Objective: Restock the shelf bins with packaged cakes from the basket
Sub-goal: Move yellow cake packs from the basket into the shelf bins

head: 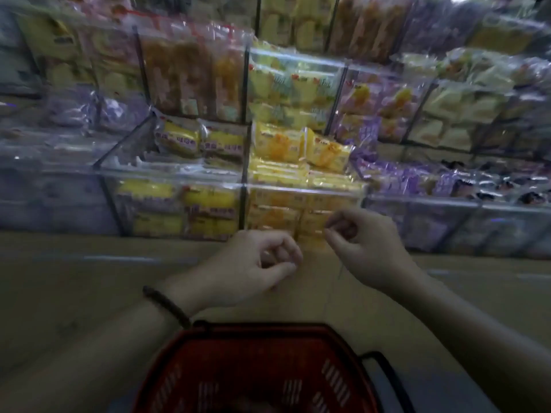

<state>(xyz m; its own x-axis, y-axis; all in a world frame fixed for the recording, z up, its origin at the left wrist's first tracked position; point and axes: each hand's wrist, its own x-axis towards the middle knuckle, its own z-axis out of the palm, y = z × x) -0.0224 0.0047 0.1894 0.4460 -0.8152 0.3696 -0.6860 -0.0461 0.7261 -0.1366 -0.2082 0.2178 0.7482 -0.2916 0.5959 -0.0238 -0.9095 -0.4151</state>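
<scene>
Hovering between basket and bin, both hands carry no pack.

Head view: the left hand (253, 263) and right hand (363, 245) sit mid-frame, fingers curled in toward the thumbs, no cake in either. A thin dark line hangs by the right one, too fine to tell whether it is pinched. They hang right above the red basket (262, 329) at bottom centre, probably poised for a dip down, but its inside is too dark to say if packs remain. Just above the hands, the clear centre bin (304, 190) is heaped past its rim with yellow-orange cakes (283, 144), so it looks full. The bin to its left (167, 174) sits lower and seems the likelier place to fill.
</scene>
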